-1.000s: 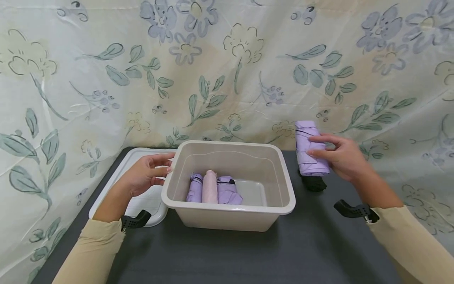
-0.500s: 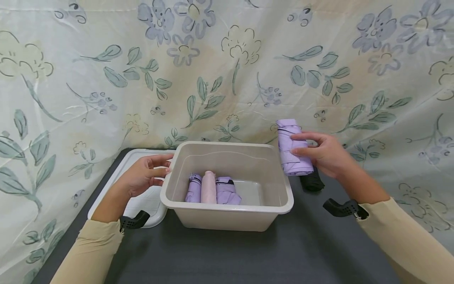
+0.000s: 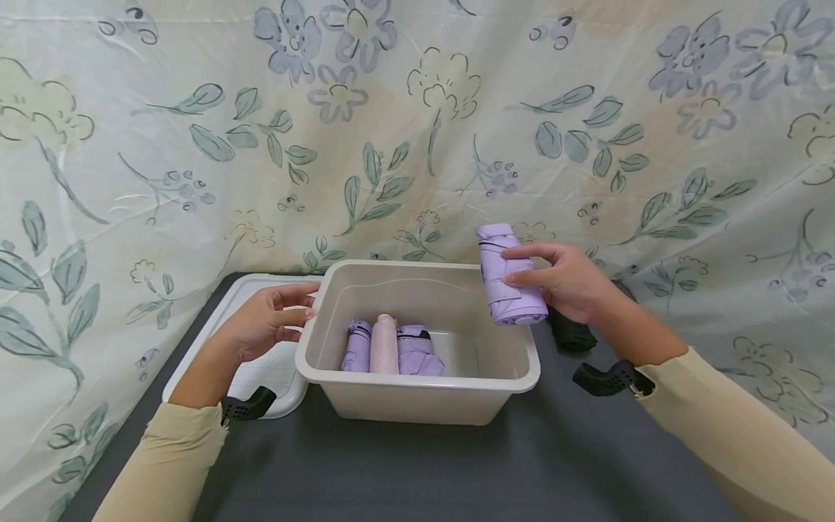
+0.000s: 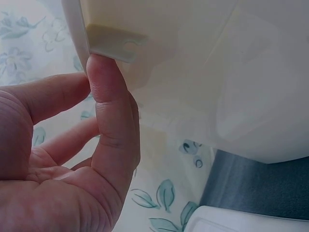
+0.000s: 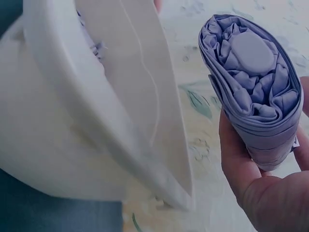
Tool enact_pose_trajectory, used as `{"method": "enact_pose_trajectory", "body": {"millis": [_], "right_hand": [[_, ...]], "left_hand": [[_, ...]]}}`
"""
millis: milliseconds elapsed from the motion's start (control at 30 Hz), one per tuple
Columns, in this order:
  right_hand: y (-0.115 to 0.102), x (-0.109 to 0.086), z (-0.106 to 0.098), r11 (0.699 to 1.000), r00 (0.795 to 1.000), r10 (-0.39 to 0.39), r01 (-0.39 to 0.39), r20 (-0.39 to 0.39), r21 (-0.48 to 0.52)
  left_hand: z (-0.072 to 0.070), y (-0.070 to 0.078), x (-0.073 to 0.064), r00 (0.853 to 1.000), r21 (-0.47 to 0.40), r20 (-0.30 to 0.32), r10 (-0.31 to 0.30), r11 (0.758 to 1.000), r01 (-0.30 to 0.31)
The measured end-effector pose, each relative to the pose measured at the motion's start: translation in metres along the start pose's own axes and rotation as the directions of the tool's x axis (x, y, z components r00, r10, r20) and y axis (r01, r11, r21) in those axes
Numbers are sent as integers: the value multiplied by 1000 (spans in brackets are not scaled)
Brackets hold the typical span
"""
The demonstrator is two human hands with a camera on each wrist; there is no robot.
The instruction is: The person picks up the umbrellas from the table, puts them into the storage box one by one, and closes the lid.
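Observation:
A beige plastic storage bin (image 3: 417, 399) stands at the middle of the table. My left hand (image 3: 269, 322) is at its left end, and in the left wrist view its fingertips (image 4: 105, 72) touch the rim from outside and below. Between thumb and fingers my right hand (image 3: 567, 283) holds a rolled lilac folding umbrella (image 3: 512, 279), tilted above the bin's right rear rim. Its round end and tucked fabric (image 5: 251, 53) face the right wrist camera. Inside the bin, side by side, lie a slim purple umbrella (image 3: 356, 348), a pale pink one (image 3: 384, 346) and a wider lilac one (image 3: 418, 352).
A white lid (image 3: 274, 377) lies flat to the bin's left, partly behind my left arm. To the right of the bin, a black bundle (image 3: 571, 333) sits on the dark table (image 3: 404, 471), partly hidden by my right hand. A floral curtain (image 3: 417, 145) hangs behind.
My right hand has carried the lilac umbrella leftward, from beyond the bin's right side to over its right rear rim. The left hand stays at the rim.

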State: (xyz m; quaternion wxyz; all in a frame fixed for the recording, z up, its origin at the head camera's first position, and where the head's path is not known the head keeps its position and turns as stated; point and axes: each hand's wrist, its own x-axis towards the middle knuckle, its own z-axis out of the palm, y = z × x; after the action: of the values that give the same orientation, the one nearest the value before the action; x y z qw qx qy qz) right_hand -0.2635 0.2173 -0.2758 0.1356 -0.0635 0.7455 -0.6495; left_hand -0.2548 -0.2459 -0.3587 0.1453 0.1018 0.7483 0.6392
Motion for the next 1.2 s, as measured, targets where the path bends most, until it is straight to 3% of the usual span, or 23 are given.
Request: {"method": "enact_pose_trajectory", "body": {"millis": [433, 800, 1200], "right_hand": [[0, 12, 44, 989, 989, 144, -143, 33, -31], [-4, 25, 65, 972, 974, 222, -217, 47, -86], [4, 40, 86, 929, 941, 334, -319, 57, -185]], "left_hand": [[-1, -1, 1, 1000, -7, 4, 9, 1000, -9], [-2, 0, 1, 1000, -23, 18, 16, 1000, -16], [-3, 0, 2, 1000, -61, 25, 16, 998, -15]]}}
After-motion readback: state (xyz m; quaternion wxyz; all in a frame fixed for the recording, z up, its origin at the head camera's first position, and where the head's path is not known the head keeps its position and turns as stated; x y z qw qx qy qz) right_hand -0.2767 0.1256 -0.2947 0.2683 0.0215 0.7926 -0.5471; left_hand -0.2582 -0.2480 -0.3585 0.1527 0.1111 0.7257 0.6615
